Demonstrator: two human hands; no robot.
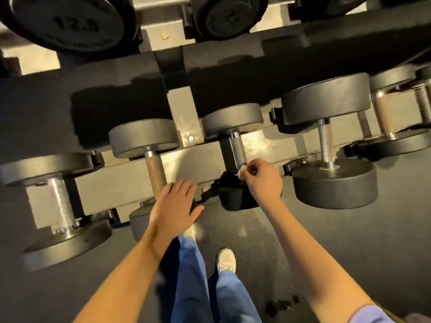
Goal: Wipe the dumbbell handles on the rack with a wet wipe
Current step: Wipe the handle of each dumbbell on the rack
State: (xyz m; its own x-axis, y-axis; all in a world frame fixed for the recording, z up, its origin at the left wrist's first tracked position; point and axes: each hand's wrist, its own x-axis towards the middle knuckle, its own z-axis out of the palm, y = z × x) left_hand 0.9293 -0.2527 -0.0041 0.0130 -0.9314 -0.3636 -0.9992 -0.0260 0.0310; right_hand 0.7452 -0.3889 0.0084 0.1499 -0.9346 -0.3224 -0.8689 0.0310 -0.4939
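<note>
Head view, looking down on a two-tier dumbbell rack (112,190). The right hand (263,180) has its fingers curled and pinches a small, bunched white wet wipe (241,170) between thumb and fingertips, held against the near end of the chrome handle (236,148) of the middle dumbbell (233,120) on the lower tier. The near head of this dumbbell is largely hidden under the hand. The left hand (175,203) is flat, fingers straight and slightly spread, holding nothing. It lies palm down over the near head of the neighbouring dumbbell, its fingertips at the near end of that dumbbell's brown handle (155,173). Flanking these on the same tier are a larger dumbbell with a knurled handle (325,141) to the right and another knurled handle (61,201) to the left. On the upper tier sits a dumbbell head marked 12.5 (70,19). Below the forearms are blue trousers (193,276) and a pale shoe (226,259) on the dark floor (326,241).
</note>
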